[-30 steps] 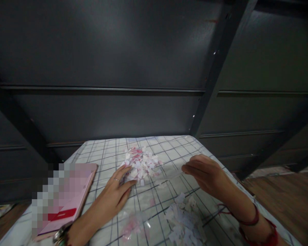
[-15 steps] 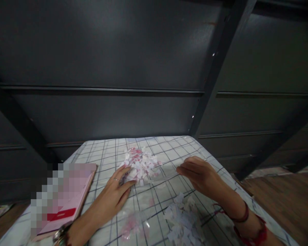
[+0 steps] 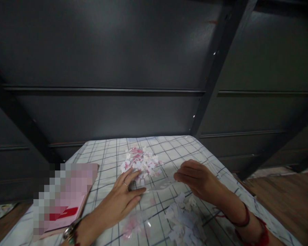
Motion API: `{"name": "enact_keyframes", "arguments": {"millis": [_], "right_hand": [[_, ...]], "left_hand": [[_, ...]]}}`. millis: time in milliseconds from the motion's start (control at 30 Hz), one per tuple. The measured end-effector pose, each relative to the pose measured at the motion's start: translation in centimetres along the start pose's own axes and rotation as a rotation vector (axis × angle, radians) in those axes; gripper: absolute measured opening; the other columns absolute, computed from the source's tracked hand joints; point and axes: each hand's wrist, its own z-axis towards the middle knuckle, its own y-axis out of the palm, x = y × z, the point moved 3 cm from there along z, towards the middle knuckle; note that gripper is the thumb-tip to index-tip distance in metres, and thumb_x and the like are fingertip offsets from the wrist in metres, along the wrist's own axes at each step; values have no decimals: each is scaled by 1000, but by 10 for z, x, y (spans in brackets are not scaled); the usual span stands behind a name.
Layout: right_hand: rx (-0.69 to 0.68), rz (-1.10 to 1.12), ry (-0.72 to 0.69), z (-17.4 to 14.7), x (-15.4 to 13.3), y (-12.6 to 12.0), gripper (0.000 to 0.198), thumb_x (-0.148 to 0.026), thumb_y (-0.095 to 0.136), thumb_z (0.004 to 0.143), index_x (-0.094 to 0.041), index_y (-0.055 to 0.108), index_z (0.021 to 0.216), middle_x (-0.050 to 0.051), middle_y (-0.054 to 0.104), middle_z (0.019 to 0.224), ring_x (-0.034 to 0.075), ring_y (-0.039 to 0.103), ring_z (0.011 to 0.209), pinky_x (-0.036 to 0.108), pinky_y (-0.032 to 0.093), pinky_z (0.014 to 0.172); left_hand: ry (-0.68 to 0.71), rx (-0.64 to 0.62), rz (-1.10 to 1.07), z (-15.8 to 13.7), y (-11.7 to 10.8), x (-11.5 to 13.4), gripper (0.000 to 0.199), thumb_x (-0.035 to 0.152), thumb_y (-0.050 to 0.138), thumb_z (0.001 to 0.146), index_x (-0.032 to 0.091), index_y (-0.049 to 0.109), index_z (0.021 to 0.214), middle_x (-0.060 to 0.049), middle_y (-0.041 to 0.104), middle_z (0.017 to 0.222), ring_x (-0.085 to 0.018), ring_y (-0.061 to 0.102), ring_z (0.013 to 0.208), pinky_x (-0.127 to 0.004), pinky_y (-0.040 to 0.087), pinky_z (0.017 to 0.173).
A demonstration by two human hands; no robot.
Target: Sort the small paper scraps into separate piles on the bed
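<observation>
My right hand (image 3: 195,179) is closed in a pinch on one end of a clear plastic bag (image 3: 161,186), which stretches low over the table to the left. My left hand (image 3: 127,191) has its fingers spread. Its fingertips rest at the near edge of a pile of white and pink paper scraps (image 3: 140,160), and one fingertip meets the left end of the bag. Closer to me, left of the right forearm, lies a second heap of white paper scraps (image 3: 184,218). Beside it is a crumpled clear plastic piece with pink in it (image 3: 133,223).
A white checked cloth (image 3: 105,153) covers the table. On its left lies a pink flat case or folder (image 3: 64,205) with a red strip, partly pixelated. A dark panelled wall (image 3: 113,116) stands right behind the table, and wooden floor (image 3: 295,191) shows at right.
My left hand has shifted right along the pile's near edge, its fingertips now at the plastic bag. My right hand has moved slightly left and remains pinched on the bag.
</observation>
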Motion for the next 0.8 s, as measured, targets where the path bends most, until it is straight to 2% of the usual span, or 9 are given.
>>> {"name": "enact_keyframes", "arguments": {"millis": [200, 333, 467, 567, 700, 800], "right_hand": [[-39, -63, 28, -7, 10, -6, 25, -1, 39, 84, -15, 59, 80, 3, 58, 66, 14, 45, 65, 28, 38, 58], [-3, -71, 57, -7, 11, -6, 23, -3, 40, 84, -16, 58, 82, 2, 58, 66, 13, 44, 63, 27, 36, 57], [39, -36, 2, -1, 0, -1, 20, -5, 41, 86, -16, 58, 82, 2, 59, 67, 13, 49, 67, 27, 39, 61], [19, -33, -19, 0, -2, 0, 20, -6, 41, 86, -15, 58, 80, 3, 60, 67, 13, 49, 68, 27, 39, 62], [-28, -102, 25, -6, 9, -9, 25, -1, 39, 84, -15, 59, 80, 3, 57, 64, 14, 44, 64, 28, 36, 58], [-6, -139, 50, -10, 14, -13, 23, -1, 41, 83, -16, 59, 81, 2, 55, 63, 13, 41, 61, 27, 34, 55]], "left_hand": [[1, 15, 2, -1, -3, -5, 28, 21, 43, 89, 26, 63, 109, -6, 36, 135, -31, 26, 129, -54, 37, 99], [-16, 36, -7, -2, -4, -7, 29, 21, 44, 88, 26, 61, 111, -5, 38, 136, -29, 29, 129, -50, 37, 100], [-4, 17, 9, -2, -3, -6, 30, 20, 44, 88, 27, 60, 113, -6, 36, 136, -29, 29, 129, -50, 38, 99], [-10, 2, 14, -2, -3, -6, 29, 21, 44, 89, 27, 60, 112, -6, 35, 137, -29, 28, 129, -50, 39, 100], [-9, -15, 26, -4, -2, -7, 29, 20, 43, 89, 27, 61, 111, -6, 34, 136, -30, 28, 129, -51, 39, 99], [-2, -12, 31, -4, -1, -8, 30, 20, 42, 89, 27, 60, 112, -7, 34, 135, -30, 28, 128, -52, 39, 99]]}}
